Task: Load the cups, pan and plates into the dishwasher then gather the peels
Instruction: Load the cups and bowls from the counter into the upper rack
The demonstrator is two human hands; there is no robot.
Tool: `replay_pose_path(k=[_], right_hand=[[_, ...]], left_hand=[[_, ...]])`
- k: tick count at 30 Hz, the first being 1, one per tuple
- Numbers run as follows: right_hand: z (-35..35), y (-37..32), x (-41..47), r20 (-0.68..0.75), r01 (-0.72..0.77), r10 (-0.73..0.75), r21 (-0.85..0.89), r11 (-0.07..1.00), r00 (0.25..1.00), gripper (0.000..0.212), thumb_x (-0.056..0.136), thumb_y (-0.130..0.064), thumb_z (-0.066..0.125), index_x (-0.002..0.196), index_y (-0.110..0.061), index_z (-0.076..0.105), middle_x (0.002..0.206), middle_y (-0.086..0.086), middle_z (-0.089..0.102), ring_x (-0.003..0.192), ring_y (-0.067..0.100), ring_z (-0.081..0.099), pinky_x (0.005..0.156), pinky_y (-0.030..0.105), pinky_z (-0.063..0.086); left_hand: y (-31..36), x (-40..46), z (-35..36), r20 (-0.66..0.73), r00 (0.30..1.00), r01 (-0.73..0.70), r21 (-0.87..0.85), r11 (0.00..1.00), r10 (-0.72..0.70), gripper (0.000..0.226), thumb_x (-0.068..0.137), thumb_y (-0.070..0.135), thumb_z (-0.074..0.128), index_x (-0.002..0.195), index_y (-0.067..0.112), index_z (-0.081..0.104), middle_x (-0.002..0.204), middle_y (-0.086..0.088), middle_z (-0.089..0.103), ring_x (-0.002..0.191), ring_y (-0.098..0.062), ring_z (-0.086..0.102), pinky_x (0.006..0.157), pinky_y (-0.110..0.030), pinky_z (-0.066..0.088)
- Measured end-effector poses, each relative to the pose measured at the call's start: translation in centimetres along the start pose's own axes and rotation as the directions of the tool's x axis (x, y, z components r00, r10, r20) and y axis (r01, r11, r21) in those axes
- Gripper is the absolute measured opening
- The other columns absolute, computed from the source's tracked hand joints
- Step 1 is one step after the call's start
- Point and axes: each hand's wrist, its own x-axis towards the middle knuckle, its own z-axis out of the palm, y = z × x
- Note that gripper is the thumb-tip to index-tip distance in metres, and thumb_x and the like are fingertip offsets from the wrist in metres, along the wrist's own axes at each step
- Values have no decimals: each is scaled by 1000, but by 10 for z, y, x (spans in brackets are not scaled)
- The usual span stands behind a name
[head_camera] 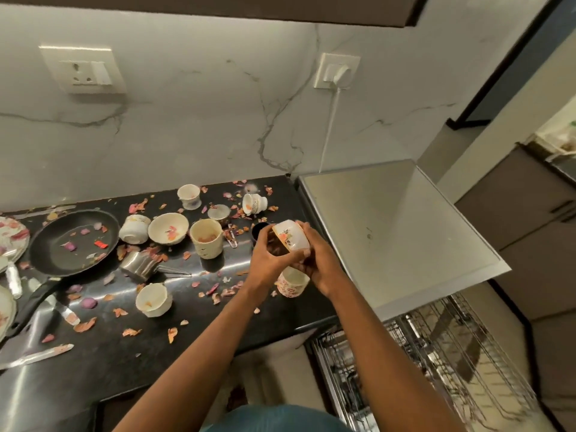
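Both my hands meet over the right end of the black counter (103, 363). My left hand (268, 257) and my right hand (321, 263) together grip a tilted white floral cup (291, 235). A second floral cup (291, 283) hangs just below, held in my right hand's lower fingers. Several more cups lie about the counter, among them a beige cup (207, 238), a bowl-like cup (168, 227) and a cup on its side (254, 203). A black pan (73, 241) sits at the left, with plates (11, 235) at the far left edge. Pink and orange peels (131, 332) are scattered everywhere.
The dishwasher's pulled-out wire rack (442, 347) is at the lower right, under its steel top (392, 226). A steel measuring cup (141, 265) lies on its side by the pan. A small dark cup (258, 229) stands behind my left hand. Cutlery (34, 355) lies near the counter's front.
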Motion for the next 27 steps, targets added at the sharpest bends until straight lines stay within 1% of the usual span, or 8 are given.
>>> replay_pose_path(k=[4, 7, 9, 13, 16, 19, 24, 27], right_hand=[[-59, -22, -15, -95, 54, -47, 78, 995, 994, 54, 89, -51, 73, 128, -14, 69, 114, 17, 72, 95, 24, 71, 70, 31, 56], [-108, -27, -31, -156, 96, -71, 163, 982, 985, 56, 87, -48, 78, 127, -9, 69, 123, 22, 70, 109, 34, 70, 95, 46, 53], [-138, -27, -45, -184, 105, -66, 211, 972, 981, 52, 91, -42, 75, 127, -5, 68, 123, 23, 70, 112, 36, 70, 99, 45, 54], [-209, -20, -81, -269, 120, -35, 308, 944, 963, 44, 95, -33, 71, 123, 0, 69, 119, 22, 72, 108, 34, 71, 89, 39, 60], [-257, -6, -105, -384, 130, 17, 352, 927, 923, 33, 96, -26, 70, 118, -1, 72, 115, 21, 74, 99, 32, 72, 72, 36, 64], [-301, 14, -126, -462, 95, 99, 378, 921, 882, 36, 92, -21, 73, 121, 1, 69, 115, 24, 73, 95, 35, 70, 57, 35, 59], [-360, 52, -169, -566, 48, 221, 422, 906, 794, 35, 90, -16, 77, 118, 3, 69, 109, 21, 74, 82, 30, 73, 54, 35, 59], [-388, 81, -192, -622, 54, 287, 470, 881, 728, 35, 88, -17, 80, 115, 3, 71, 107, 20, 76, 82, 32, 75, 59, 38, 61]], left_hand=[[4, 3, 61, 102, 994, -38, 18, 999, 36, 85, 63, 17, 96, 134, 24, 50, 119, -3, 68, 111, -19, 68, 93, -38, 58], [-1, 3, 107, 227, 974, -29, 52, 998, 16, 95, 62, 17, 96, 141, 28, 44, 121, -2, 66, 111, -17, 67, 93, -36, 58], [-8, 2, 135, 297, 955, -4, 86, 996, -22, 102, 62, 12, 96, 145, 29, 39, 121, -2, 65, 109, -15, 68, 92, -34, 58], [-27, -6, 203, 417, 903, 12, 211, 977, -101, 94, 59, 13, 98, 136, 26, 45, 121, -2, 64, 106, -14, 68, 84, -25, 58], [-50, -15, 246, 476, 866, -18, 336, 942, -154, 92, 53, 30, 101, 130, 29, 50, 120, 6, 64, 108, -12, 65, 86, -25, 58], [-76, -28, 283, 530, 823, -54, 427, 903, -202, 92, 47, 39, 101, 127, 34, 55, 119, 10, 67, 107, -7, 66, 88, -26, 58], [-120, -62, 340, 606, 713, 9, 496, 868, -354, 77, 60, 11, 96, 125, 27, 58, 117, 12, 67, 108, -10, 65, 81, -21, 57], [-142, -83, 371, 601, 637, 88, 564, 821, -482, 66, 64, 3, 92, 120, 21, 61, 110, 6, 69, 94, -5, 68, 73, -23, 59]])
